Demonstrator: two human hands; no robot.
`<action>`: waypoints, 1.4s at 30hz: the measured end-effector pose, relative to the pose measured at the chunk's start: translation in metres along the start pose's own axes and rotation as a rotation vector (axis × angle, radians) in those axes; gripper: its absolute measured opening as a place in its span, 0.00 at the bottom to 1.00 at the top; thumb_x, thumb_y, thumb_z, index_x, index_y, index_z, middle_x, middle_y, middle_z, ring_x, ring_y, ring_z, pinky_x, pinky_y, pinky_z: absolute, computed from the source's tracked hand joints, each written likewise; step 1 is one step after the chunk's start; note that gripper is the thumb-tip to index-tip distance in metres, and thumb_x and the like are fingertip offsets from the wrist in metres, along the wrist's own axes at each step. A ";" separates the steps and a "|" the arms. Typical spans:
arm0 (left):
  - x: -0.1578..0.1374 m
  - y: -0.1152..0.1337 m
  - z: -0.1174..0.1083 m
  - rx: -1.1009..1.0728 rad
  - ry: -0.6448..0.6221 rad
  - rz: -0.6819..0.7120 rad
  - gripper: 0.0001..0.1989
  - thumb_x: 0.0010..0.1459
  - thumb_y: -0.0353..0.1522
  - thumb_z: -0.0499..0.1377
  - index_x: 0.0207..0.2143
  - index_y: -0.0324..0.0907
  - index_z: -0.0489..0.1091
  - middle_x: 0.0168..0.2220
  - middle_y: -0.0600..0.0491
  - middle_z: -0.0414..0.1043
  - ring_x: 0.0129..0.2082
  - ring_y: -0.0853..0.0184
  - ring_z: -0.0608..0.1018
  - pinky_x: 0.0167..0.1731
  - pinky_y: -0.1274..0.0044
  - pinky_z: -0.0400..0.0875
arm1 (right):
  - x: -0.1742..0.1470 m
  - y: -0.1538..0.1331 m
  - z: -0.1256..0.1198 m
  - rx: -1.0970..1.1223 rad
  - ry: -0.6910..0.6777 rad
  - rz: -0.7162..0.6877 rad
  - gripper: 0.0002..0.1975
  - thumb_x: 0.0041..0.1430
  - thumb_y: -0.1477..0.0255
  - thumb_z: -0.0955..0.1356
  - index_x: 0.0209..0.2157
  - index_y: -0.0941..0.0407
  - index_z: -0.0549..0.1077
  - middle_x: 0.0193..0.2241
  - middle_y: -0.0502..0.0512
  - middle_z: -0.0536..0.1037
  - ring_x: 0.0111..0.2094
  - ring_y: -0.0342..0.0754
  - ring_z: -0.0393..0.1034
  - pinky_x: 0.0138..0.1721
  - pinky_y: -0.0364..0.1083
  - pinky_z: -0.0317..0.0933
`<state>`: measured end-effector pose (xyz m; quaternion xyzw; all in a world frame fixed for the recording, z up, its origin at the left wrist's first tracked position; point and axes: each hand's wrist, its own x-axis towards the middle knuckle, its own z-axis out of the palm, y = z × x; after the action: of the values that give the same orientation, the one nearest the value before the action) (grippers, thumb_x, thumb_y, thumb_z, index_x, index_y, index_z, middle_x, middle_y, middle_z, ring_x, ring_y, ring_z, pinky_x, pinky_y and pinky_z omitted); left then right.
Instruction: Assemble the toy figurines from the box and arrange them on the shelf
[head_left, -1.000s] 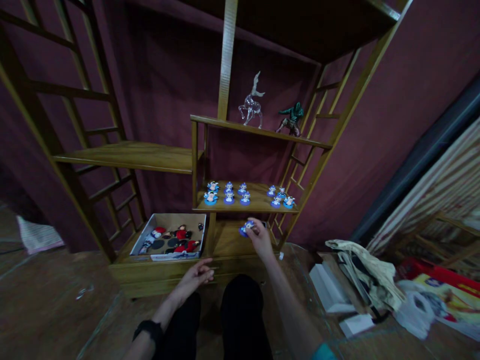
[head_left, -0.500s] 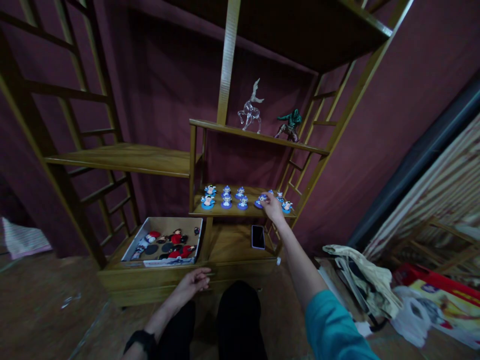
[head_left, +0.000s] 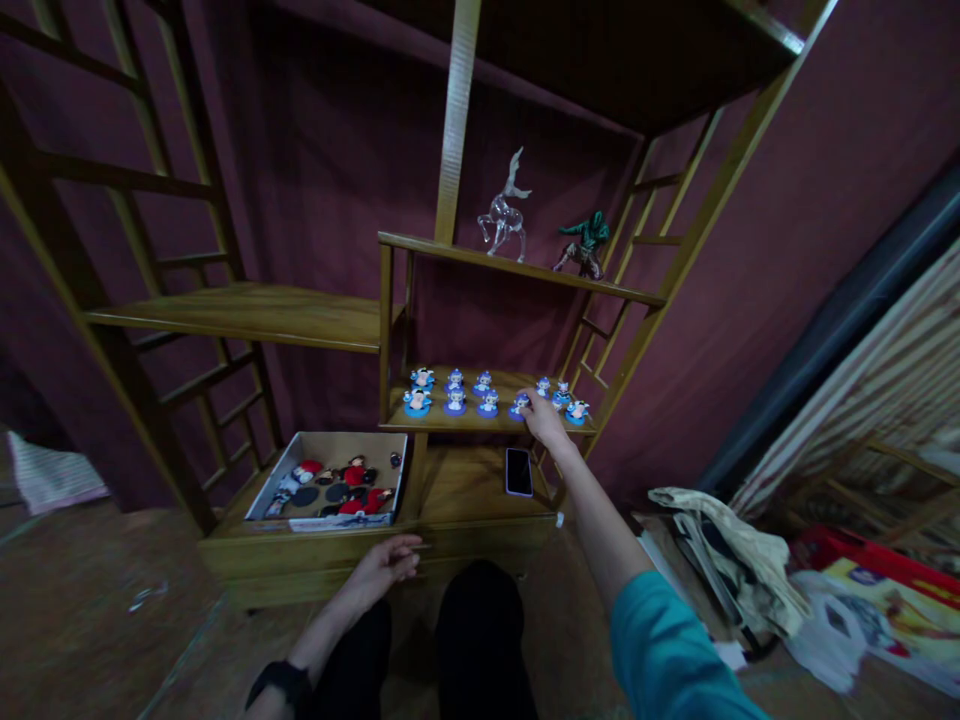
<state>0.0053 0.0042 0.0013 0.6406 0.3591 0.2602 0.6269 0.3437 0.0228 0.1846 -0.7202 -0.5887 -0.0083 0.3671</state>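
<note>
My right hand reaches to the low shelf, its fingers closed on a small purple-and-white figurine in the front row. That figurine stands on a round purple base at the shelf board; the fingers cover part of it. Several like figurines stand in two rows: purple ones such as a front-row figurine, and blue-based ones such as the leftmost figurine. Right of my hand stands another blue-based figurine. My left hand hangs before the drawer front, fingers loosely bent and apart, holding nothing visible.
A shallow cardboard box with red, black and grey figures sits on the lower left board. A phone lies below the figurines. Above are a clear deer ornament and a green-hooded figure. A cloth bag lies at right.
My right hand has shifted slightly left with the purple figurine at its fingertips, and the figurine behind it now shows more. My left hand has stayed nearly still.
</note>
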 end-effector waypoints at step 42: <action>-0.004 -0.007 0.001 0.375 0.074 0.124 0.15 0.50 0.35 0.54 0.38 0.37 0.70 0.25 0.52 0.72 0.26 0.66 0.73 0.30 0.76 0.64 | -0.025 -0.004 -0.001 -0.073 0.142 -0.113 0.23 0.51 0.73 0.62 0.51 0.58 0.61 0.44 0.62 0.68 0.44 0.51 0.64 0.49 0.52 0.56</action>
<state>0.0027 0.0008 -0.0052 0.7570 0.3839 0.2500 0.4660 0.3328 0.0016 0.1765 -0.6964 -0.6001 -0.1015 0.3802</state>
